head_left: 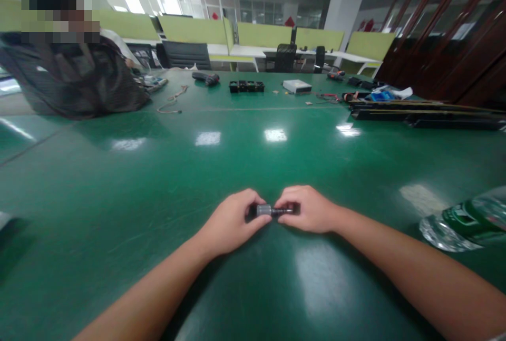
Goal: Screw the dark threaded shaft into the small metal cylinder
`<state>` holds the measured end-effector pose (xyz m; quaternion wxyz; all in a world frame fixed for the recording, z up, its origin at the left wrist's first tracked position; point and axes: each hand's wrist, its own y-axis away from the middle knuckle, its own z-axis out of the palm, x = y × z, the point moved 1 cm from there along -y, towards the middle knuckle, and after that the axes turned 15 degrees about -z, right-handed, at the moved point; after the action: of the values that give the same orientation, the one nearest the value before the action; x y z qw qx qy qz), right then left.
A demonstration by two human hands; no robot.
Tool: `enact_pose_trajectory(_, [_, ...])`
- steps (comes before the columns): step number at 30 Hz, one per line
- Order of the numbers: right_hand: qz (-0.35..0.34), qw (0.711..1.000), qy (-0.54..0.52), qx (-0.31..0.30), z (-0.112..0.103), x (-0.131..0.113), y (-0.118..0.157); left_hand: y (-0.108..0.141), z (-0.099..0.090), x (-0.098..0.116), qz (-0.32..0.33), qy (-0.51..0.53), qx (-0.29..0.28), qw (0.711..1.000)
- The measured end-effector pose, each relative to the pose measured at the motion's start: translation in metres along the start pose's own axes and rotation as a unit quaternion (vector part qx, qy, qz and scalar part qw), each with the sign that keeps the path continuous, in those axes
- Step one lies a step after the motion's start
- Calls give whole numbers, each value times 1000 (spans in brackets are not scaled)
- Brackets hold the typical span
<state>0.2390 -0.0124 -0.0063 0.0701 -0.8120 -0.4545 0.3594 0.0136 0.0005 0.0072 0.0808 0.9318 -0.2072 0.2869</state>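
Observation:
A small dark cylindrical tool with a grey metallic band (pixel 264 210) lies level between my two hands, just over the green table (pixel 237 167). The fingers and thumb of my left hand (pixel 236 221) are closed round its thicker left end. At its thinner right part, my right hand (pixel 307 208) pinches it between thumb and fingers. The hands are close together but apart. Both ends of the tool are partly hidden by the fingers.
A plastic bottle with a green label (pixel 466 221) lies at the right edge. Long dark strips (pixel 419 114) are at the back right. A black part (pixel 246 86), a white box (pixel 296 86) and a cable (pixel 171 104) lie far back. A large dark bag (pixel 79 77) stands back left, near a person.

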Motion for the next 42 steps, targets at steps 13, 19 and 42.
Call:
enact_pose_trajectory(13, [27, 1000, 10, 0, 0, 1, 1, 1, 1, 0, 2, 6, 2, 1000])
enact_pose_trajectory(19, [22, 999, 25, 4, -1, 2, 2, 1, 0, -1, -1, 6, -1, 1000])
enact_pose_trajectory(42, [8, 999, 31, -25, -13, 9, 8, 1, -1, 0, -5, 9, -1, 1000])
